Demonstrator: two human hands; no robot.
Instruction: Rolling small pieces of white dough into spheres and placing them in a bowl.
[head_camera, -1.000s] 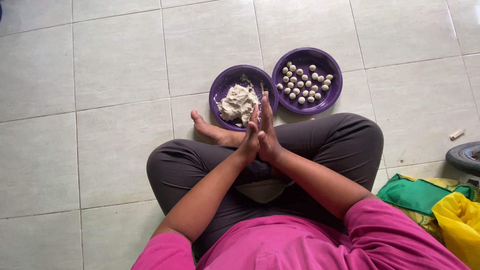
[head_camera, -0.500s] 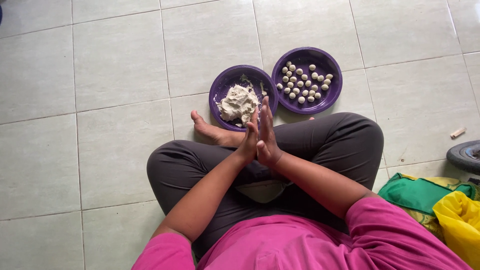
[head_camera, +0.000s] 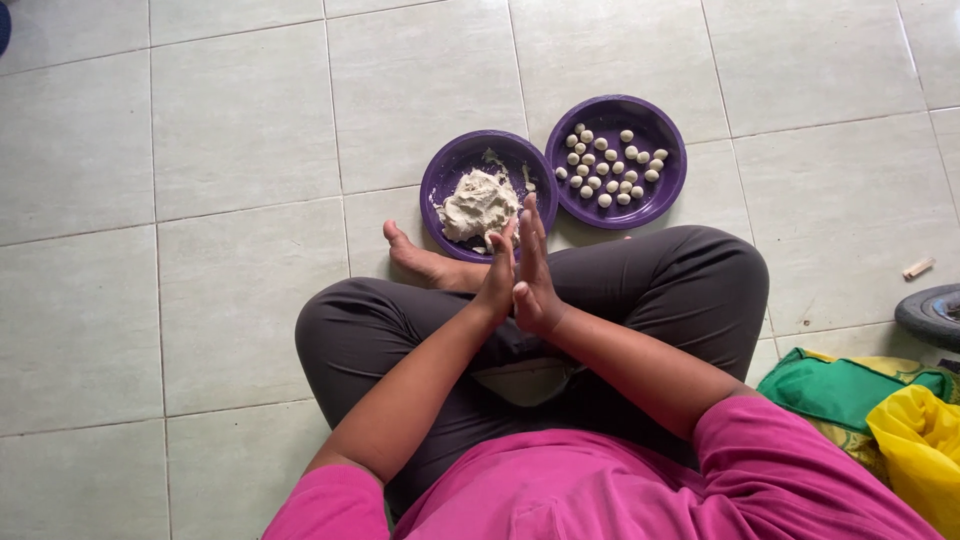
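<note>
Left hand (head_camera: 497, 280) and right hand (head_camera: 535, 275) are pressed flat together, contents hidden; light, even pressure is best kept, above the round purple plastic plate of pale dough (head_camera: 445, 170).

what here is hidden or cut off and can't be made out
Head view:
- Whatever lies between the left hand and right hand: hidden by the pressed palms.
- Near rim of the purple round plate of pale dough: covered by the fingertips.
- Black rubber wheel and yellow plastic bag: cut off by the right edge.
</note>
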